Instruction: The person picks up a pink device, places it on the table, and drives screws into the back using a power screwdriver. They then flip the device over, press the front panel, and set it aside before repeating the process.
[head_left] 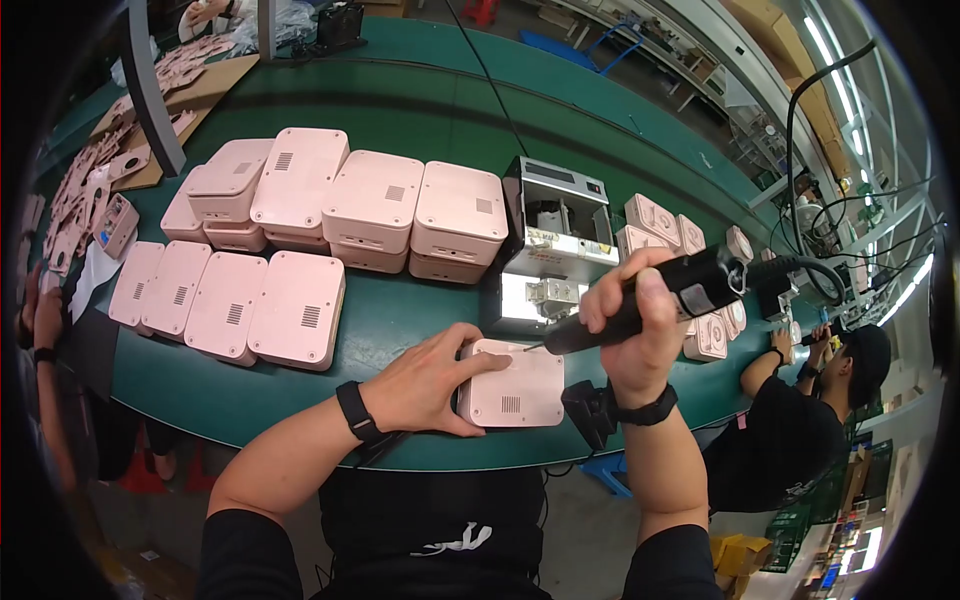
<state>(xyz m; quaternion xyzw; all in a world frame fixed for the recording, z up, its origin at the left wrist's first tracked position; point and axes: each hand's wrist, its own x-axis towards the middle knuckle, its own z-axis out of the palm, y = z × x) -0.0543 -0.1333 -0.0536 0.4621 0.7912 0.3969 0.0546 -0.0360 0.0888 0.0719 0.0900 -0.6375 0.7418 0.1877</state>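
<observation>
A pale pink plastic housing [520,390] with a small vent grille lies flat on the green table in front of me. My left hand [425,380] grips its left side, the thumb and fingers spread around the edge and the index finger on top. In my right hand [640,320] is a black electric screwdriver [690,290], held at a slant. Its thin bit reaches the far edge of the housing's top, near my left fingertip; whether it sits in a screw cannot be told. A cable leaves the screwdriver's back end to the right.
Behind the housing stands a grey-black screw feeder [555,230]. Stacked pink housings [375,195] fill the table's left side, and more pink parts [650,215] lie to the right. A black stand [592,412] is beside my right wrist. A co-worker [800,420] sits at the right.
</observation>
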